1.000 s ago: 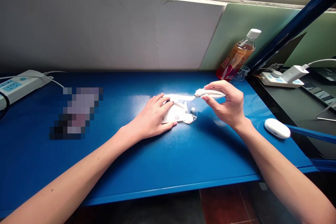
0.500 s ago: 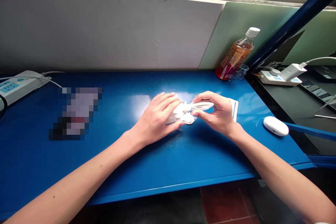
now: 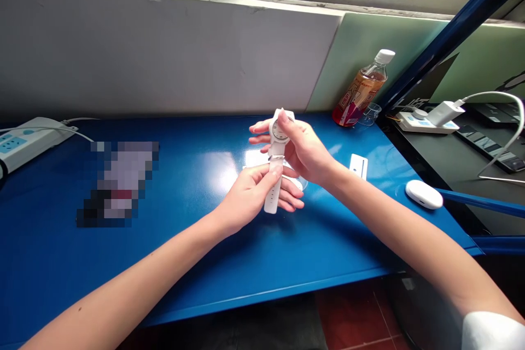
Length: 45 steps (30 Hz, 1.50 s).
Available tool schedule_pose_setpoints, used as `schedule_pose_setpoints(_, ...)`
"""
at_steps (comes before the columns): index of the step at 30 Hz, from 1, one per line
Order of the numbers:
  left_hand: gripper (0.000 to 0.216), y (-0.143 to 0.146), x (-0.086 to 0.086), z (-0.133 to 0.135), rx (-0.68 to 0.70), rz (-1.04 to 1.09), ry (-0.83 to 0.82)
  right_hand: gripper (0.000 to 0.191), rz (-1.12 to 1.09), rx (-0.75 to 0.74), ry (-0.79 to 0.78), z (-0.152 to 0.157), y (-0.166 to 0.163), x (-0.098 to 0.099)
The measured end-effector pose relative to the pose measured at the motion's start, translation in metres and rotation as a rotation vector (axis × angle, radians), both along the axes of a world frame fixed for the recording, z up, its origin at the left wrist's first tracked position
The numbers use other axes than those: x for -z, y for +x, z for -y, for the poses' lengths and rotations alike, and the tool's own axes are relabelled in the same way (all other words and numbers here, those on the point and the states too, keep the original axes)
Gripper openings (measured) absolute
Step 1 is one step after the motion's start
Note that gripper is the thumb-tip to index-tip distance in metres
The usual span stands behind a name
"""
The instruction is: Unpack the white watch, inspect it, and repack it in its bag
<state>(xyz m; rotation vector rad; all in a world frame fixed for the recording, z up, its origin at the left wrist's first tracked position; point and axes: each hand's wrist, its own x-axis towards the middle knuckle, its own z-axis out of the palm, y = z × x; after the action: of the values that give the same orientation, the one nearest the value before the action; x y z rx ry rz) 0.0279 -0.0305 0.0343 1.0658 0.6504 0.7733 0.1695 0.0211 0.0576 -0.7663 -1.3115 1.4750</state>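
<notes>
A white wristwatch (image 3: 277,159) with a round dial stands upright above the blue table (image 3: 197,251), held between both hands. My right hand (image 3: 301,150) grips its dial end with the thumb beside the face. My left hand (image 3: 256,194) pinches the lower strap with thumb and forefinger. Beneath the hands a clear plastic packet (image 3: 252,158) lies on the table, mostly hidden.
A small white card (image 3: 358,165) lies right of the hands, and a white oval case (image 3: 424,194) sits near the table's right edge. A bottle of amber drink (image 3: 361,90) stands at the back right. Power strips lie at far left (image 3: 24,142) and far right (image 3: 424,120).
The watch has come out of the packet and been raised upright. My left hand left the packet and took the strap. The white card now lies uncovered on the table.
</notes>
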Motion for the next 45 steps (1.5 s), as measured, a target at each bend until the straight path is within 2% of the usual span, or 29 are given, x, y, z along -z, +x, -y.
schedule_pose_setpoints(3, 0.034, 0.001, 0.006, -0.005, 0.079, 0.133, -0.225, 0.047, -0.158, -0.178, -0.256, -0.013, -0.008, 0.009)
schedule_pose_setpoints(6, 0.034, -0.001, 0.013, -0.008, 0.08, 0.19, -0.291, 0.053, -0.295, -0.34, -0.39, -0.019, -0.008, 0.014)
schedule_pose_setpoints(9, 0.037, -0.002, 0.015, -0.008, 0.117, 0.208, -0.302, 0.055, -0.34, -0.391, -0.439, -0.02, -0.004, 0.016)
schedule_pose_setpoints(13, 0.036, -0.003, 0.015, -0.007, 0.159, 0.185, -0.323, 0.042, -0.307, -0.434, -0.441, -0.019, 0.001, 0.021)
schedule_pose_setpoints(16, 0.034, -0.003, 0.016, -0.006, 0.197, 0.174, -0.361, 0.04, -0.316, -0.491, -0.462, -0.018, 0.002, 0.025)
schedule_pose_setpoints(22, 0.035, -0.002, 0.017, -0.006, 0.187, 0.172, -0.394, 0.042, -0.275, -0.485, -0.489, -0.019, 0.004, 0.026)
schedule_pose_setpoints(29, 0.035, 0.001, 0.013, -0.007, 0.166, 0.232, -0.357, 0.045, -0.223, -0.421, -0.483, -0.024, 0.009, 0.024)
schedule_pose_setpoints(33, 0.031, 0.002, 0.013, -0.008, 0.081, 0.185, -0.34, 0.055, -0.236, -0.373, -0.494, -0.024, 0.008, 0.022)
schedule_pose_setpoints(38, 0.029, -0.002, 0.01, -0.012, 0.035, 0.104, -0.253, 0.04, -0.18, -0.267, -0.48, -0.023, 0.007, 0.023)
schedule_pose_setpoints(40, 0.028, -0.003, 0.01, -0.014, 0.037, 0.1, -0.237, 0.038, -0.172, -0.273, -0.486, -0.023, 0.007, 0.025)
schedule_pose_setpoints(45, 0.028, -0.004, 0.014, -0.015, 0.094, 0.152, -0.29, 0.048, -0.258, -0.386, -0.437, -0.023, 0.01, 0.027)
